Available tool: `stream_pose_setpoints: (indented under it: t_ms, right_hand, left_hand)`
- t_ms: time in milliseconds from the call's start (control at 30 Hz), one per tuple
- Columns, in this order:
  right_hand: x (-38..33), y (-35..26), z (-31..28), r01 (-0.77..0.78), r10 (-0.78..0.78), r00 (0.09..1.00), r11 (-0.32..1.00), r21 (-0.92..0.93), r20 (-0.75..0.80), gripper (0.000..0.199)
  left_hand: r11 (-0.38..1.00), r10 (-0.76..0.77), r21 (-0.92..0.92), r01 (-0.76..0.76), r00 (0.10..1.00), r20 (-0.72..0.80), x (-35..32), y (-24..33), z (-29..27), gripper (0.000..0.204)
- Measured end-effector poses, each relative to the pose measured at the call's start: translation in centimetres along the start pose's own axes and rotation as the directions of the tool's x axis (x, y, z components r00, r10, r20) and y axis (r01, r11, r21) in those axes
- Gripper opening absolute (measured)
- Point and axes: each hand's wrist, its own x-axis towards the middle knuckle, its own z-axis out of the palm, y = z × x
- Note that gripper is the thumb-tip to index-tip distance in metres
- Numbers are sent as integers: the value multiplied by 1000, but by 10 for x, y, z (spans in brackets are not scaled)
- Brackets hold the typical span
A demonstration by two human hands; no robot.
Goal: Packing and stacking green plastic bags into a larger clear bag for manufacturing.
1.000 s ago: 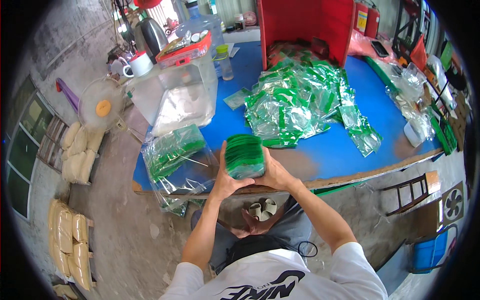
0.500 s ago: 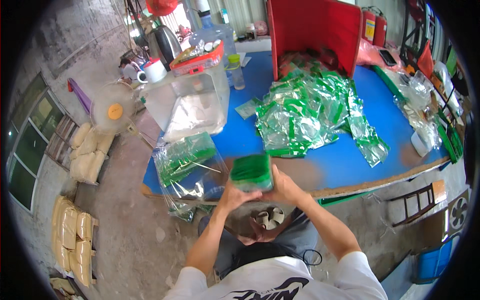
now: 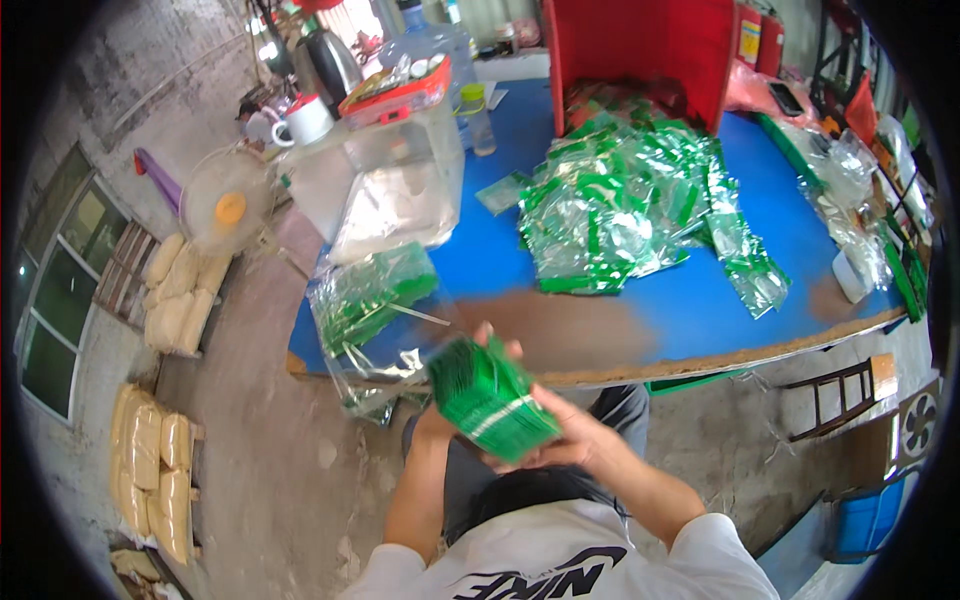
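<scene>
A thick stack of green-edged plastic packets (image 3: 492,402) is held tilted in front of my body, near the table's front edge. My left hand (image 3: 434,424) grips it from the left and is partly hidden behind it; fingertips show over its far side. Closed on the right side and underneath is my right hand (image 3: 568,432). A pale streak crosses the stack; motion blur hides whether it is a band. Left of the stack, a clear plastic bag (image 3: 378,365) with more green packets lies over the table edge. Beyond spreads a loose heap of clear-and-green packets (image 3: 620,205).
The blue table (image 3: 480,270) has a worn brown front edge. A red open box (image 3: 640,50) stands behind the heap. At left are a translucent bin (image 3: 400,190), a white mug (image 3: 308,122) and a fan (image 3: 229,205). Plastic wrapping (image 3: 845,190) lies at right.
The stack has come down toward my body and turned, showing its long green side. Both hands moved with it, still gripping. The view has shifted slightly.
</scene>
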Motion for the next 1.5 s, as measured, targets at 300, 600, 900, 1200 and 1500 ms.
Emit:
stream_pose_setpoints:
  t_ms: [300, 600, 900, 1200, 1500]
  right_hand:
    - [-8, -21, 12, 105, -645, 762, 208, -972, -56, 104]
    - [0, -54, 24, 107, -846, 327, -410, -906, 422, 103]
    - [11, -68, -33, -6, -866, 72, -497, -868, 496, 100]
    - [7, -78, 11, 270, -957, 184, -172, -947, 226, 97]
    - [103, -113, 21, 188, -498, 781, 763, -619, -377, 91]
  left_hand:
    - [953, 159, 302, -29, 895, -418, -32, -12, 40, 99]
    - [-327, 731, 913, 245, 678, 80, -37, 52, -11, 93]
    - [-593, 654, 680, 432, 751, 92, -14, 82, -53, 63]
    - [-402, 648, 896, 188, 750, 134, -36, 120, -32, 11]
    - [-284, 671, 948, 141, 736, 92, 15, 94, 17, 9]
